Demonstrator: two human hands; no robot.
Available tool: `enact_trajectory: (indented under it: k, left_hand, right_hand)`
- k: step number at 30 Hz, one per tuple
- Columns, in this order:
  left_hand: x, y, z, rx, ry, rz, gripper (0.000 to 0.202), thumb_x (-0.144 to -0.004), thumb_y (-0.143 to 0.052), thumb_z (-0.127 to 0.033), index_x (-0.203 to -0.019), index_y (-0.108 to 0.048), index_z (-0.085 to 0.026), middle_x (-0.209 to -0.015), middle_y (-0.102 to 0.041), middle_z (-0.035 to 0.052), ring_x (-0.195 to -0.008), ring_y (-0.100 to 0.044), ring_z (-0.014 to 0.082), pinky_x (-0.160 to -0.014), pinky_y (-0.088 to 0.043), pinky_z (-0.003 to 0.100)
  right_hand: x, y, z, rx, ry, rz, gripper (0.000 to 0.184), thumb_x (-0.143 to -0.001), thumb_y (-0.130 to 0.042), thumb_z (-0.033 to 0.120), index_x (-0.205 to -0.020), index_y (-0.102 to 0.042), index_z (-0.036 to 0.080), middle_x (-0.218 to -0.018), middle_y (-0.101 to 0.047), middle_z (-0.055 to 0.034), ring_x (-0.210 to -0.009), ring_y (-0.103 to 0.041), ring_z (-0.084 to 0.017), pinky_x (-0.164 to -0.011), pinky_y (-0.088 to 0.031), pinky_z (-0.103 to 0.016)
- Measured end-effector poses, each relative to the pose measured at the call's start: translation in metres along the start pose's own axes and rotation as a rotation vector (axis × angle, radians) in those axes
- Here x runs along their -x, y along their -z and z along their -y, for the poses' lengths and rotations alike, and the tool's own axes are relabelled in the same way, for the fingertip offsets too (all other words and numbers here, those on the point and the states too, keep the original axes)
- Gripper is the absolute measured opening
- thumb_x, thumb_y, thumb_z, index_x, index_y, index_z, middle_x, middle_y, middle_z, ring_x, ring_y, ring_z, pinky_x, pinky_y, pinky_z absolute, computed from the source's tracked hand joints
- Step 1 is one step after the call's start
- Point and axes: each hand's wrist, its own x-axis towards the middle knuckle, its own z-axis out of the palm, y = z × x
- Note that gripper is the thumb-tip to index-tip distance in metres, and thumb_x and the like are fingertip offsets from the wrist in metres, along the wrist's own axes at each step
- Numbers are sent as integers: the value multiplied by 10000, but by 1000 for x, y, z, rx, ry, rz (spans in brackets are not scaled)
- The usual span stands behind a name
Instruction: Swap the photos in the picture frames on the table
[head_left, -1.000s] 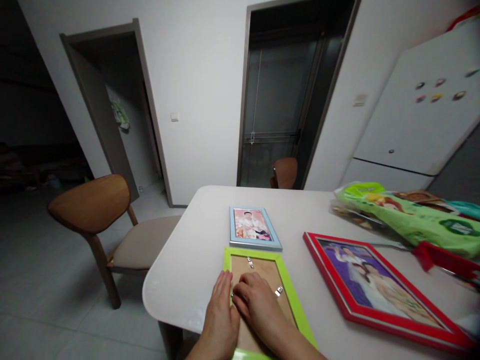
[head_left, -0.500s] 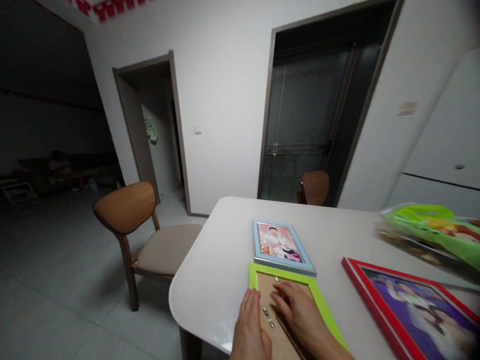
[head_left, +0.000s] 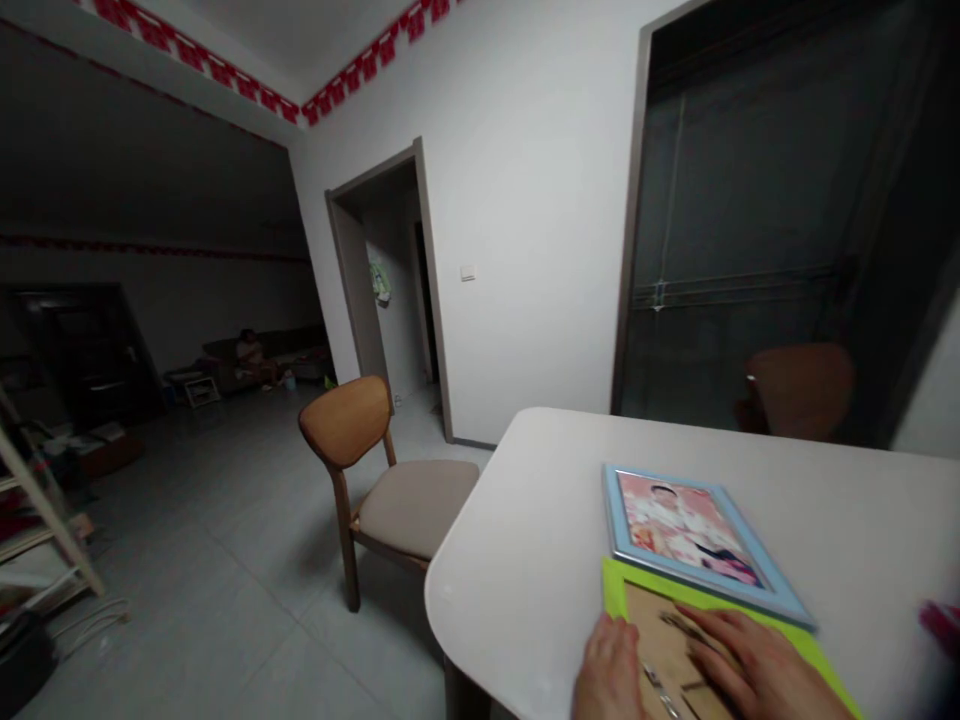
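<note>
A lime-green picture frame (head_left: 616, 592) lies face down on the white table, its brown backing board (head_left: 654, 628) showing. Metal pieces lie against the board, one a small silver clip (head_left: 661, 692). My left hand (head_left: 609, 672) rests on the frame's left rim, fingers stretched out. Over the board is my right hand (head_left: 761, 660), fingers apart, fingertips touching a metal clip (head_left: 679, 626) near the upper rim. Its palm hides part of the board. Just beyond lies a light-blue picture frame (head_left: 611, 515), face up with a photo in it. The green frame's lower part is out of view.
The white table (head_left: 525, 560) has a rounded left corner. A wooden chair (head_left: 349, 425) with a grey seat stands to its left, and another chair (head_left: 802, 390) is behind. A person (head_left: 251, 350) sits far off. A blurred dark-pink thing (head_left: 941, 625) is at the right edge.
My view has swung left, so the red frame and plastic bag are nearly or fully out of sight. My right hand's fingers have shifted on the board; my left hand stays on the rim.
</note>
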Motion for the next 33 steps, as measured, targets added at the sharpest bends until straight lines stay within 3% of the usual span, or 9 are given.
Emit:
enact_trajectory:
  k: [2,4,6,8,15,20,22,26,33]
  left_hand:
    - [6,6,-2,4,-49,-18,712,-547,-402,9,-1251,-296,-21,-1334,-290,128,-1231,-234,209,-1042,-196,344]
    - [7,9,-1,36,-71,-70,668,-584,-379,4,-1246,-313,-55,-1326,-314,115,-1226,-249,183,-1042,-193,347]
    - [3,10,1,67,-99,-93,659,-586,-369,7,-1239,-323,-67,-1318,-332,109,-1225,-252,170,-1040,-193,342]
    - [1,8,3,80,-115,-100,662,-578,-363,14,-1233,-328,-71,-1314,-340,107,-1223,-258,162,-1039,-193,336]
    - [1,7,2,75,-101,-104,660,-573,-365,16,-1227,-333,-66,-1311,-345,107,-1217,-270,157,-1037,-196,322]
    - [-1,6,2,78,-97,-106,668,-568,-362,24,-1224,-348,-100,-1306,-360,80,-1218,-269,151,-1039,-191,321]
    - [-1,6,2,63,-95,-100,662,-569,-359,23,-1223,-347,-78,-1306,-357,94,-1218,-269,151,-1038,-194,316]
    - [-1,5,3,57,-86,-101,650,-577,-357,17,-1221,-348,-66,-1308,-353,102,-1216,-273,153,-1035,-197,318]
    - [-4,10,-5,149,-28,-100,511,-713,-398,-132,-1213,-353,-42,-1293,-367,129,-1197,-310,180,-1017,-220,325]
  right_hand:
    - [17,28,16,-82,69,125,326,-711,-449,326,-978,-607,223,-1078,-557,-92,-1012,-485,-220,-898,-350,-356]
    - [36,51,30,-134,119,327,288,-688,-485,279,-948,-610,264,-1207,-462,-51,-1127,-382,-209,-947,-292,-359]
    - [54,65,41,-166,80,461,282,-664,-515,246,-925,-616,288,-1251,-413,-30,-1168,-327,-210,-965,-256,-382]
    - [66,69,49,-189,30,494,244,-661,-527,238,-873,-637,289,-1260,-401,-27,-1180,-305,-218,-974,-223,-411]
    - [69,60,58,-138,52,448,298,-636,-528,160,-884,-635,286,-1235,-422,-37,-1150,-328,-224,-969,-194,-426]
    - [63,52,61,-144,33,365,84,-625,-581,236,-681,-644,238,-1125,-487,-38,-1073,-390,-228,-899,-297,-390]
    - [64,48,60,-154,-5,303,124,-667,-543,280,-736,-633,228,-1125,-481,-54,-1074,-396,-222,-904,-301,-376]
    - [68,41,54,-70,-129,192,384,-663,-506,284,-1038,-536,207,-1120,-473,-95,-1036,-431,-217,-885,-326,-343]
    - [58,44,54,-11,-165,149,384,-596,-460,187,-966,-560,173,-906,-561,-71,-885,-504,-198,-806,-368,-290]
